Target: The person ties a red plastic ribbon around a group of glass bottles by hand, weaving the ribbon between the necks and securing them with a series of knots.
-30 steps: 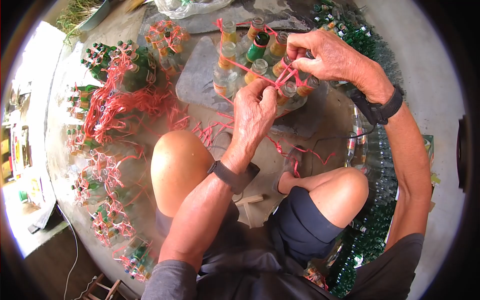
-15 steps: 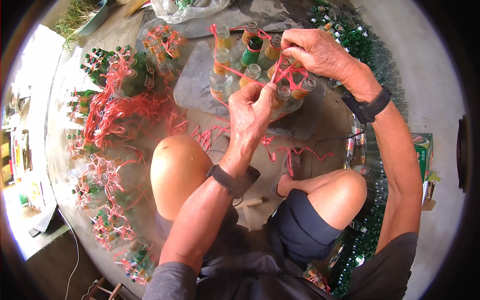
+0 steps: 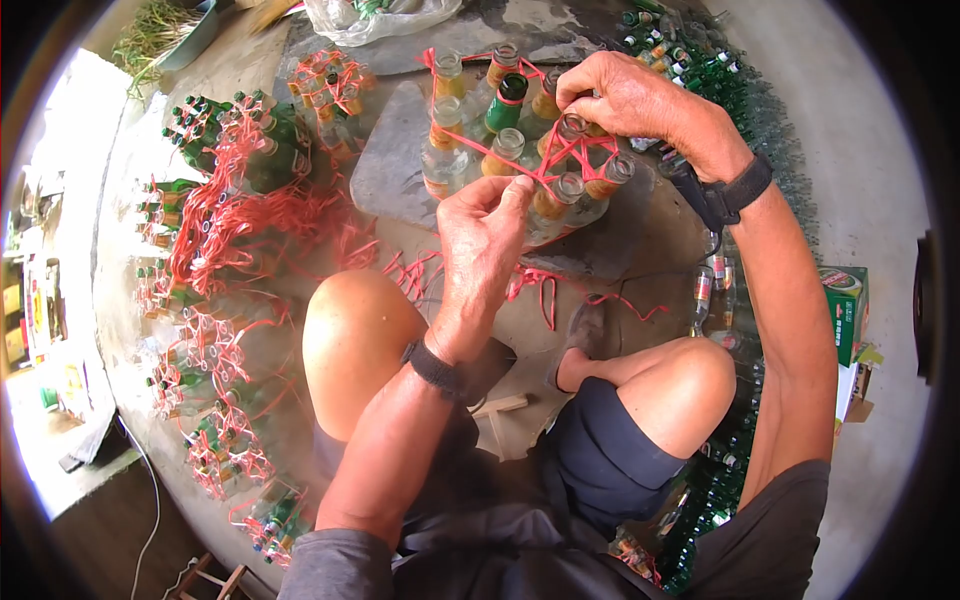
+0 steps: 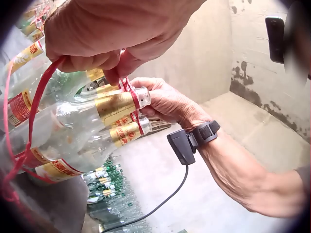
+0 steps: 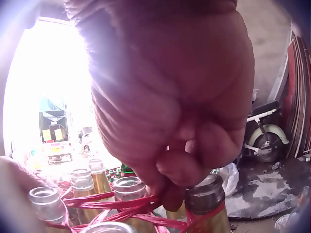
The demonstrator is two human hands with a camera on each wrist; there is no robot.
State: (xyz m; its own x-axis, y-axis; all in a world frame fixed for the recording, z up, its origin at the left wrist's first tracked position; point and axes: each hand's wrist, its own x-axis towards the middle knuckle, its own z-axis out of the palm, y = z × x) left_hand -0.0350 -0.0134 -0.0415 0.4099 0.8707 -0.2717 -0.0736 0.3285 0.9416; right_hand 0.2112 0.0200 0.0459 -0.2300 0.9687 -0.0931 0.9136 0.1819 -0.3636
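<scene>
A bundle of clear glass bottles (image 3: pixel 443 165) with gold labels stands in front of me, with one green bottle (image 3: pixel 507 100) among them. Red plastic twine (image 3: pixel 583 153) criss-crosses between the bottle necks. At the near side of the bundle my left hand (image 3: pixel 478 225) pinches the twine between thumb and forefinger; in the left wrist view a red strand (image 4: pixel 36 99) hangs down from that hand. My right hand (image 3: pixel 630 95) is over the far right bottles, its fingers curled at a neck and holding the twine, as the right wrist view shows.
The bundle stands on a grey slab (image 3: pixel 385 170). To the left are several tied bottle bundles (image 3: pixel 210 340) and a heap of loose red twine (image 3: pixel 235 235). Many green bottles (image 3: pixel 720 500) line the right side, near a green box (image 3: pixel 845 310). A clear plastic bag (image 3: pixel 390 22) lies beyond.
My left hand has drawn left, away from the right one. The strand stretched up between both hands now lies down across the necks. My right hand has shifted slightly left.
</scene>
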